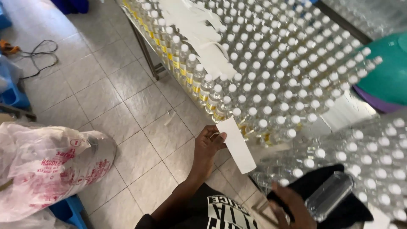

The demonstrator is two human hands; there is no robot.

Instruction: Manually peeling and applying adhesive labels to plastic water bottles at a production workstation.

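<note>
My left hand (208, 142) pinches one end of a long white paper strip (236, 145), which slants down to the right just in front of the table's near edge. My right hand (292, 207) is low at the bottom of the view and grips a clear plastic bottle (330, 195) lying on its side over a black cloth (339, 199) on my lap. Right above my left hand stand several small clear bottles with white caps (263, 85), some with yellow labels and yellowish liquid.
The long table (146, 46) is packed with white-capped bottles; loose white strips (199, 29) lie over them. A teal basin (388, 72) sits at the right. A white plastic bag with red print (46, 165), a blue crate (12, 97) and a black cable (38, 53) are on the tiled floor.
</note>
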